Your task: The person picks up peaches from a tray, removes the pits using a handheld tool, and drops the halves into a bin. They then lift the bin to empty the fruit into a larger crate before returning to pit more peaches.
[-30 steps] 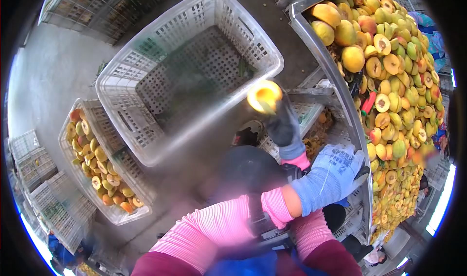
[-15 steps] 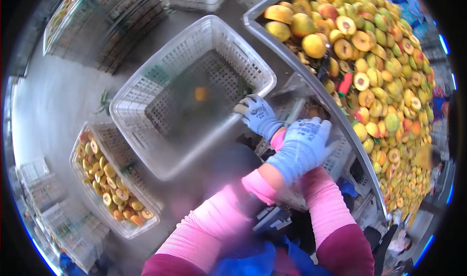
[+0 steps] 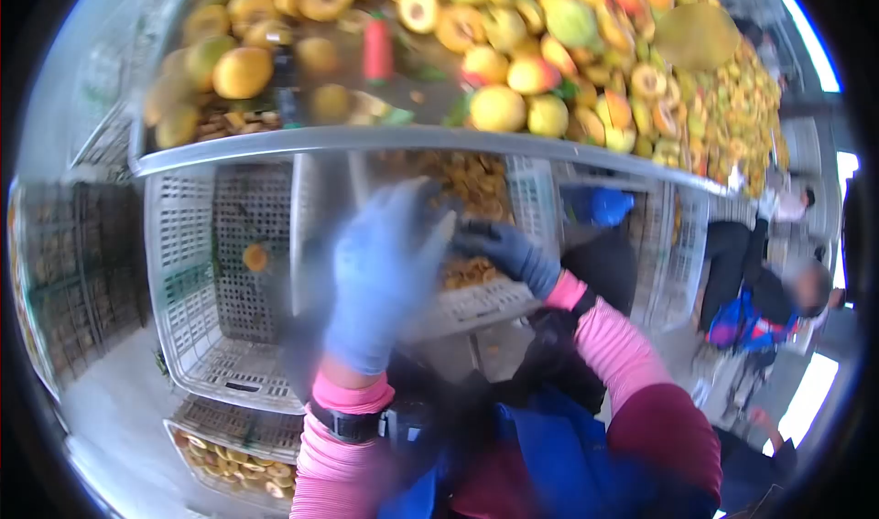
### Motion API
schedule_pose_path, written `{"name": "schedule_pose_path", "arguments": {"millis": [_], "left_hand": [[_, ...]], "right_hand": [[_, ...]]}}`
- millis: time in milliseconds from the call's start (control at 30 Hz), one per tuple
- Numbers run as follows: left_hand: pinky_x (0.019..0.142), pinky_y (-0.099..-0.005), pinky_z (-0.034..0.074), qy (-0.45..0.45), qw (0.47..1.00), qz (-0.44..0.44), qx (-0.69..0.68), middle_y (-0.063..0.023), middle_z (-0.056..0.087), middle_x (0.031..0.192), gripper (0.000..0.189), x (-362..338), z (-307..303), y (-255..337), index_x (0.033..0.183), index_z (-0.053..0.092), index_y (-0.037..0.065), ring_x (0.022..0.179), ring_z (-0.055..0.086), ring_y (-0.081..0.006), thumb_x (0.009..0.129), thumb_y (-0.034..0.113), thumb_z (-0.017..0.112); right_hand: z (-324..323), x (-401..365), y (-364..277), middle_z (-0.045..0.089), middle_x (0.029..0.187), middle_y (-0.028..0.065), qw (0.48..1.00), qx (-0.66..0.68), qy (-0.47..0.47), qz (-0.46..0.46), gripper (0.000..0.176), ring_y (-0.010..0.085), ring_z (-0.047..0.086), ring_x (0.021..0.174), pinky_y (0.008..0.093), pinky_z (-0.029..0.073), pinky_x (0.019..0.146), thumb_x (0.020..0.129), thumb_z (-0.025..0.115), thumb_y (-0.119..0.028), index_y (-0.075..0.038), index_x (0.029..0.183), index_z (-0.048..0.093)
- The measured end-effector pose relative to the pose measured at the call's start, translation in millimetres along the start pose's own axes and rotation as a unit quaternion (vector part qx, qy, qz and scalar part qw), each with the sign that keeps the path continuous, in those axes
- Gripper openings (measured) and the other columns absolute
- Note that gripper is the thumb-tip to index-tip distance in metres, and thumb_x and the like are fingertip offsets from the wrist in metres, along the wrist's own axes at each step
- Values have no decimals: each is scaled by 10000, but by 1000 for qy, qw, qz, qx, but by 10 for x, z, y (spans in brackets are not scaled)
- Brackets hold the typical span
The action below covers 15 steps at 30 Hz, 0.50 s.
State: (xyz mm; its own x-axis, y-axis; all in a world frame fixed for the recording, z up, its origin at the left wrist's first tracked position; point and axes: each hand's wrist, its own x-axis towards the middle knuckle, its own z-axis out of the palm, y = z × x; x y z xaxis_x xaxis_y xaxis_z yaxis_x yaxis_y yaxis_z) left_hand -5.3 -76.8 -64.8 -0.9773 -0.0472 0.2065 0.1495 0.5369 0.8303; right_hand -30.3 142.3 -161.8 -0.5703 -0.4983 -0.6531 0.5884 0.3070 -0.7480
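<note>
My left hand, in a light blue glove, is smeared by motion in front of the metal table's rim; its grip is unreadable. My right hand, in a darker glove, reaches left with bent fingers over a white crate of brownish fruit scraps, and I see nothing in it. One fruit half lies on the floor of the large white crate to the left. Whole and halved yellow-orange fruit are piled on the table above.
A red-handled tool lies among the fruit on the table. Below at the left stands a lower crate of fruit halves. Dark stacked crates line the far left. A seated person is at the right.
My right hand let go of the fruit half, which now lies in the large white crate. My view swung toward the table, and both hands moved under its rim to the scrap crate.
</note>
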Motion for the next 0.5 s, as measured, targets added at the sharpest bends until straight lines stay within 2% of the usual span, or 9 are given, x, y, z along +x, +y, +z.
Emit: {"name": "schedule_pose_path", "arguments": {"millis": [133,167,200,233,267,333,367,433,500], "left_hand": [[641,-393,498,-109,992,-63,10,-140,619,880,356,201,328,83,1073,578,39,757,614,-322,766,176,697],[639,-396,497,-141,987,-72,22,-141,619,875,369,255,394,113,1077,576,42,756,613,-327,764,193,700],[695,-341,502,-201,972,-116,32,-159,641,911,325,328,445,177,1107,595,14,796,649,-296,802,111,650],[690,-354,501,-233,965,-104,64,-163,640,914,326,340,522,162,1097,596,15,793,644,-309,795,120,658],[686,-366,500,-260,957,-89,94,-167,638,917,328,359,593,113,1087,598,16,791,639,-322,788,129,667],[675,-410,491,-287,948,-91,106,-171,640,930,299,485,689,34,1025,602,19,787,620,-358,774,157,685],[682,-412,489,-276,955,-35,101,-157,644,932,286,490,734,-93,1026,607,35,777,618,-347,778,155,682],[701,-391,496,-302,942,10,146,-136,651,922,304,530,816,-276,1084,611,70,781,619,-324,793,141,664],[716,-377,501,-350,907,141,187,-98,652,962,292,690,871,-323,1086,634,118,806,619,-293,794,115,649]], "right_hand": [[-379,153,122,623,1021,57,966,253,47,-23,365,118,602,902,251,492,807,927,567,-230,15,1197,547],[-441,231,218,624,1020,62,985,140,51,-88,367,117,600,902,252,491,808,926,568,-236,11,1196,549],[-481,291,351,625,1020,67,987,24,56,-149,368,116,599,902,253,491,809,925,569,-242,7,1196,550],[-454,292,327,626,1019,73,973,-94,63,-204,369,115,597,902,254,491,810,924,570,-248,3,1195,552],[-396,286,270,634,1014,87,971,232,64,-12,339,117,591,908,278,488,814,923,566,-264,-31,1170,575],[-432,264,300,640,1004,100,990,-34,44,-132,314,125,586,899,303,487,799,920,564,-266,-44,1141,592],[-453,192,296,645,991,114,990,-41,40,-128,316,162,603,897,325,485,800,919,554,-288,-52,1125,597],[-481,98,308,650,970,137,987,-71,57,-129,330,237,620,893,363,480,803,916,533,-333,-71,1102,605],[-561,49,395,649,961,154,981,-116,95,-125,346,305,618,892,393,474,806,909,514,-373,-90,1084,608]]}}
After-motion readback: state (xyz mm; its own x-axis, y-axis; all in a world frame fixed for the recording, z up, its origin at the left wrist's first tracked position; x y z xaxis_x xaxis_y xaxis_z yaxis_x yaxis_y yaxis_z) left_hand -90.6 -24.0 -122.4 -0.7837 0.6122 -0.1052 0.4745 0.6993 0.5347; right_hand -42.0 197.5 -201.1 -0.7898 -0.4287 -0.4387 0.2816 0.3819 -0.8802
